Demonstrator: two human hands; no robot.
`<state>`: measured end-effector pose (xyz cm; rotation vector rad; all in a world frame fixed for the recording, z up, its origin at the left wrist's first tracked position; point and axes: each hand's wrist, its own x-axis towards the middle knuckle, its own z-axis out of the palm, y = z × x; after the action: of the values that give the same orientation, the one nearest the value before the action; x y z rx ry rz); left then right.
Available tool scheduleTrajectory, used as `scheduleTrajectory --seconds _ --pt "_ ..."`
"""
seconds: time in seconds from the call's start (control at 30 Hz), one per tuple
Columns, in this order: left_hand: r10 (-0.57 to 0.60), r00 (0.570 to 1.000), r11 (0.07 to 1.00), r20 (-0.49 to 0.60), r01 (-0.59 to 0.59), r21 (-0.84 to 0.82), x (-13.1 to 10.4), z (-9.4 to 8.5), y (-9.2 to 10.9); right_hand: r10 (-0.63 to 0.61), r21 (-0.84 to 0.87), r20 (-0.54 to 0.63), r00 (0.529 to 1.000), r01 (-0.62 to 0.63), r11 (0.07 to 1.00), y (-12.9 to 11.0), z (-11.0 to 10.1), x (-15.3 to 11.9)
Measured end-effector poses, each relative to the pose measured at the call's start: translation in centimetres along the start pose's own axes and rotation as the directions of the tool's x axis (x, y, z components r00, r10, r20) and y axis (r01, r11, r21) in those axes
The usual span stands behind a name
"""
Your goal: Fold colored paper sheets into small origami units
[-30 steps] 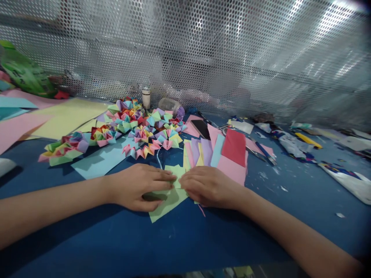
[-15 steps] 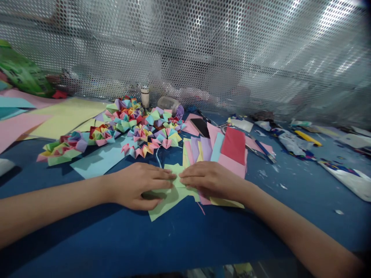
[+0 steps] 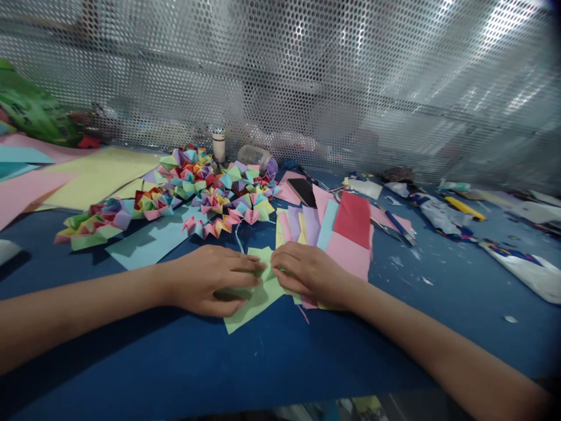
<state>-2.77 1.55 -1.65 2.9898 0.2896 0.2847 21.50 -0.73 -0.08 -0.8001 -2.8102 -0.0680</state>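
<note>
Plainly, a perforated screen (image 3: pixel 280 70) backs the blue table (image 3: pixel 210 365), left grip (image 3: pixel 208 279) spread on green paper (image 3: pixel 250 308), right grip (image 3: pixel 309 272) unclear.

Your left hand (image 3: pixel 214 282) hides part of the green paper (image 3: pixel 249 311), and your right hand (image 3: pixel 310 272) covers some colored sheets (image 3: pixel 326 227). The left edge cuts off a pink sheet (image 3: pixel 26 196).

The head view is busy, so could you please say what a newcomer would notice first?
Colourful folded paper, heaped left of centre on the blue table, probably comes first. Next come the left hand and right hand at the green paper near the middle, and the red paper beyond the right hand.
</note>
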Motion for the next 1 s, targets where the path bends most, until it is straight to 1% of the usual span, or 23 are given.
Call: scheduleTrajectory --seconds 0.1,0.2,0.33,0.4,0.57,0.7,0.8,0.83,0.9,1.0 --pt "-0.002 1.0 1.0 0.005 0.002 0.009 0.0 0.0 0.0 0.012 -0.02 -0.024 1.0 -0.013 1.0 -0.1 0.6 0.3" --pt "-0.002 1.0 1.0 -0.001 0.002 0.015 0.0 0.0 0.1 0.007 -0.018 -0.027 1.0 -0.007 1.0 -0.1 0.5 0.3" --pt "-0.008 1.0 1.0 0.002 0.008 -0.001 -0.1 -0.1 0.1 -0.043 0.081 0.056 0.997 0.038 0.996 0.6 -0.3 -0.3" --pt "-0.021 1.0 1.0 -0.006 0.021 -0.013 -0.2 0.0 0.1 -0.06 0.122 0.076 0.995 0.05 0.991 0.9 -0.5 -0.7" --pt "-0.021 1.0 0.999 -0.024 0.02 -0.05 -0.1 0.0 0.0 -0.056 0.094 0.029 0.998 0.054 0.994 0.8 0.0 -0.7" --pt "-0.005 0.999 0.998 -0.033 0.003 -0.06 -0.1 -0.1 0.1 -0.007 0.059 0.01 1.0 0.006 0.998 0.1 0.2 -0.1" --pt "-0.003 1.0 0.998 -0.027 0.001 -0.056 0.0 -0.2 0.1 0.023 0.093 -0.009 1.0 -0.022 0.995 0.0 0.3 0.1" --pt "-0.002 1.0 0.999 -0.024 0.0 -0.053 0.0 -0.2 0.1 0.01 0.113 -0.011 1.0 -0.009 0.994 0.0 0.3 0.1" --pt "-0.001 1.0 0.999 -0.021 0.0 -0.05 0.0 -0.2 0.1 -0.054 0.133 -0.02 0.998 0.056 0.99 0.2 0.5 0.0" --pt "0.001 1.0 0.999 -0.028 -0.002 -0.045 0.0 -0.1 0.1 -0.162 0.073 -0.032 0.986 0.164 0.984 0.6 0.7 -0.3"
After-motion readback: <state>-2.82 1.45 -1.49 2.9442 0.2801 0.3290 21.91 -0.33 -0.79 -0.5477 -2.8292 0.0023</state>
